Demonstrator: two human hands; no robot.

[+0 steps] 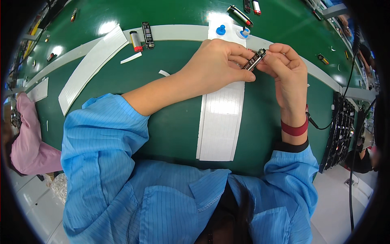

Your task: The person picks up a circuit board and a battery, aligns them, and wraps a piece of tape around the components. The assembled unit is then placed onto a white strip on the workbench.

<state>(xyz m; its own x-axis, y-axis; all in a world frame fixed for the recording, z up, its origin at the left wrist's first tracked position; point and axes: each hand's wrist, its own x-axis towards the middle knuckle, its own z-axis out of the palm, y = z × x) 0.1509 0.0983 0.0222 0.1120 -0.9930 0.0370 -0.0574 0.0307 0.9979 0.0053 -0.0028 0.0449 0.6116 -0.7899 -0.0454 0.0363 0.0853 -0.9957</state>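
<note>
My left hand (219, 65) grips a small black rectangular electronic module (254, 60) with light markings and a metallic end. At that metallic end, the fingertips of my right hand (286, 65) are pinched close together; whether they hold anything small is hidden. Both hands are raised over the upper part of a white strip sheet (221, 122) on the green mat. Just beyond them stand two blue-and-white knob-like pieces (220, 30). To the left lie a white cylindrical battery cell with a red end (136, 40) and a second black module (148, 35).
Another white strip sheet (93, 67) lies at the left, near a thin white sliver (131, 57). A pale rail (178, 32) crosses behind; beyond it, cells (240, 15) lie on a green surface. At right is a black rack (340, 126). A pink-sleeved person (34, 138) sits left.
</note>
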